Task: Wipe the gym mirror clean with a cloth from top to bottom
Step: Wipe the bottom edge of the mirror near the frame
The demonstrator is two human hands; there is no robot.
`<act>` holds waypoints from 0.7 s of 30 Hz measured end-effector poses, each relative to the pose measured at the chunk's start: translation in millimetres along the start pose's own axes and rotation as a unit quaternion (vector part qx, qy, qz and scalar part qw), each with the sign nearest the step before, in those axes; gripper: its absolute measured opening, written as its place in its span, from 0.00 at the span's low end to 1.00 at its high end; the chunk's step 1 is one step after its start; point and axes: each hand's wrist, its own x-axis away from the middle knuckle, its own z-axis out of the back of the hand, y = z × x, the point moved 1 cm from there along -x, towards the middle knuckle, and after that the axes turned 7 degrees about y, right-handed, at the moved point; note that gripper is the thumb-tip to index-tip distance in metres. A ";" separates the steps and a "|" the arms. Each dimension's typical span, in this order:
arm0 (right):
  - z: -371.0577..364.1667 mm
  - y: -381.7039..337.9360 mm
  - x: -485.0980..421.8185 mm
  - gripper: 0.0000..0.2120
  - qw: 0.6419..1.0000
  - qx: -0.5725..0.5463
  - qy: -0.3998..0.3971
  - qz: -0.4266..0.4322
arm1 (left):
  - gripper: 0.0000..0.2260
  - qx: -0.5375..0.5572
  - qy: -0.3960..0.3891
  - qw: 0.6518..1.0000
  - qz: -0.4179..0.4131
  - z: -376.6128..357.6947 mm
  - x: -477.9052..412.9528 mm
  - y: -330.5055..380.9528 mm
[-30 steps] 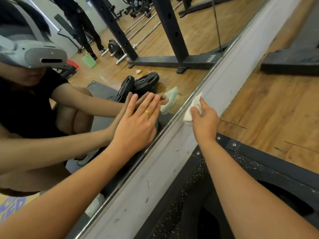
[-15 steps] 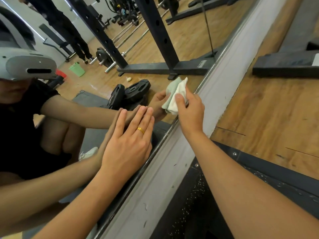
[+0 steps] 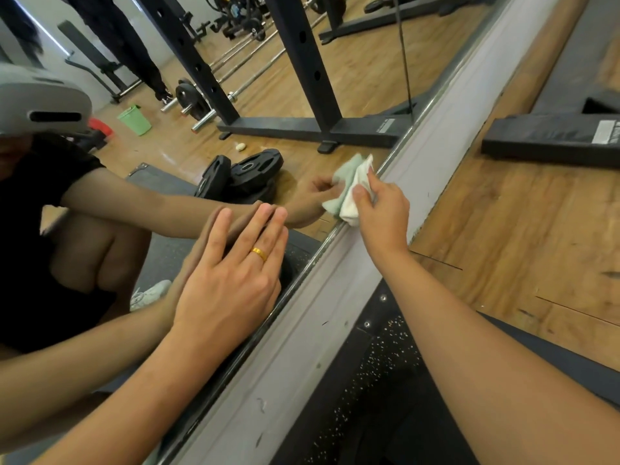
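The right hand (image 3: pixel 385 219) pinches a bunched white cloth (image 3: pixel 350 209) between thumb and fingers and presses it against the mirror (image 3: pixel 352 78) at the glass's bottom edge, just above the grey baseboard strip (image 3: pixel 335 313). To the left and nearer, the left hand (image 3: pixel 228 280) lies flat on the glass, fingers straight and slightly spread, a gold ring (image 3: pixel 259 254) on one finger. Right of the strip lies the wooden floor (image 3: pixel 520 246), with a speckled black rubber mat (image 3: pixel 385 380) near and a black rack base (image 3: pixel 543 142) farther off.
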 end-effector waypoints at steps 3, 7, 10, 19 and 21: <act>3.0 4.7 -0.4 0.22 1.000 -0.003 0.000 -0.030 | 0.24 -0.002 -0.003 1.000 0.000 0.0 -0.3 0.3; -5.2 -21.1 33.2 0.22 0.995 -0.096 -0.007 0.001 | 0.24 0.003 -0.007 1.000 -0.002 -0.3 -1.0 -0.3; -12.6 -25.4 57.6 0.22 0.993 -0.113 0.010 -0.001 | 0.24 0.000 -0.009 1.000 -0.002 1.4 -1.6 -0.7; -7.2 -12.8 -8.9 0.22 0.997 -0.040 0.047 -0.043 | 0.24 -0.006 0.000 1.000 0.001 -0.2 -1.8 0.4; -10.5 -13.0 3.7 0.22 0.996 -0.054 0.053 -0.040 | 0.24 -0.010 -0.003 1.000 0.000 -0.6 -2.1 0.4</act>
